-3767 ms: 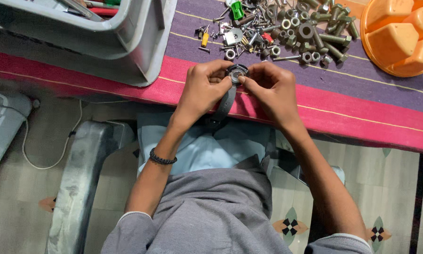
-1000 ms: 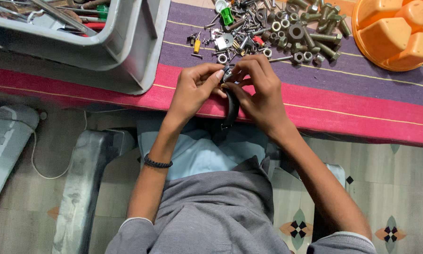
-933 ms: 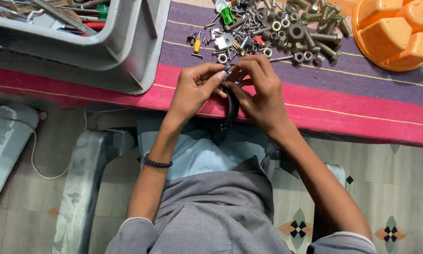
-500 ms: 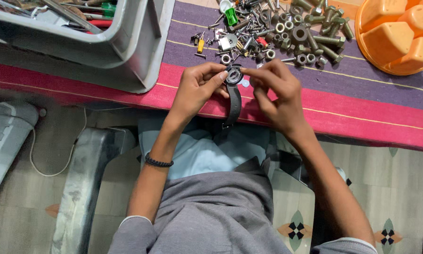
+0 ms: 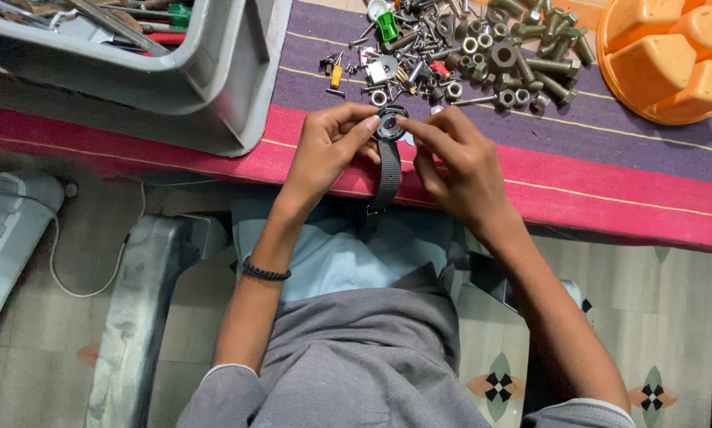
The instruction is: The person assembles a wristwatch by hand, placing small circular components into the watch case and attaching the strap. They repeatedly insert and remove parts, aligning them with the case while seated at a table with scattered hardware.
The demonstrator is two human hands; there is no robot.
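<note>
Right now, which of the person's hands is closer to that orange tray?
Right. The right hand sits below-left of the orange tray; the left hand is farther left, beyond the round part both hold.

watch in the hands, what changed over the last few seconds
Both hands, left and right, lifted the watch slightly up from the table edge toward the pile of bolts. Its round case now shows between the fingertips, with the strap hanging straight down. Neither hand let go. The grey bin, orange tray and striped cloth stayed as they were.

Frame edges crop the grey bin [image 5: 213,71] and orange tray [image 5: 673,55].
</note>
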